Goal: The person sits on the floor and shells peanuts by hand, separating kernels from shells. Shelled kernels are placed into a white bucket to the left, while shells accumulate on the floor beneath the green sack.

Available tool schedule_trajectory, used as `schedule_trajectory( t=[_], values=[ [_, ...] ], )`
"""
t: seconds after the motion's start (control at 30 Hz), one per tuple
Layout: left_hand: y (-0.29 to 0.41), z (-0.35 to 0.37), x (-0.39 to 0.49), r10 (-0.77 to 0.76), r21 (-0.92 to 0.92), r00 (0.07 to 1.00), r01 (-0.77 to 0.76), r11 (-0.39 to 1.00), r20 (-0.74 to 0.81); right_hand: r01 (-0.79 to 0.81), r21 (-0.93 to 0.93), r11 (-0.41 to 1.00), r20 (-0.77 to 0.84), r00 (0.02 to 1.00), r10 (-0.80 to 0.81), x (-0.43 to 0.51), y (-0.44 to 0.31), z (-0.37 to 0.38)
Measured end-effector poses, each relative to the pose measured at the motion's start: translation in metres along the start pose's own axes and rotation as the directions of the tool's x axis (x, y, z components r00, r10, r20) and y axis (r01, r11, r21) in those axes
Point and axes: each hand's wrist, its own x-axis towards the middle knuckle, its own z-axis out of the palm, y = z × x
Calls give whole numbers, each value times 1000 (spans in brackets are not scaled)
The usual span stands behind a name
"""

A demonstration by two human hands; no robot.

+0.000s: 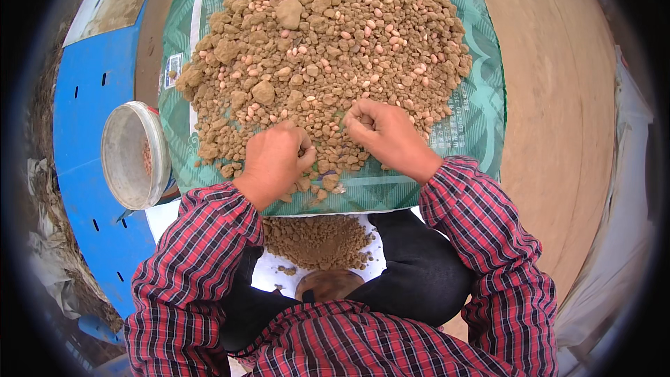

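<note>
A heap of dry soil clods (263, 92) covers much of a green patterned plastic sack (484, 36) in front of me. Pink kernels that look like shelled peanuts (378, 12) are mixed through the heap. My left hand (277, 157) is at the heap's near edge, its fingers curled and its thumb bent inward. To its right, my right hand (384, 133) rests over the small clods with fingertips drawn towards the thumb. The curled fingers hide whether either hand holds a kernel or a clod.
Left of the sack, a whitish plastic bucket (118, 159) is tilted, with pink kernels inside. Blue slotted panels (94, 115) lie beyond it. Below the sack's front edge, fine soil (319, 241) is piled on a white sheet (267, 272), beside a round brown object (327, 284) between my legs.
</note>
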Motion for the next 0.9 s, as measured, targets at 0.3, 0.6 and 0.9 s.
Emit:
schedule_trajectory(
  t=[0.3,0.6,0.9],
  values=[
    [-49,-44,-6,-32,-837,844,525,-155,535,187,-568,802,-36,967,-251,20,-5,31],
    [-40,-26,6,-189,-488,967,249,836,169,177,-500,847,-39,973,-226,18,-6,33],
    [-25,-19,10,-130,-188,986,148,971,104,149,-444,884,-34,983,-183,18,-11,30]
  ],
)
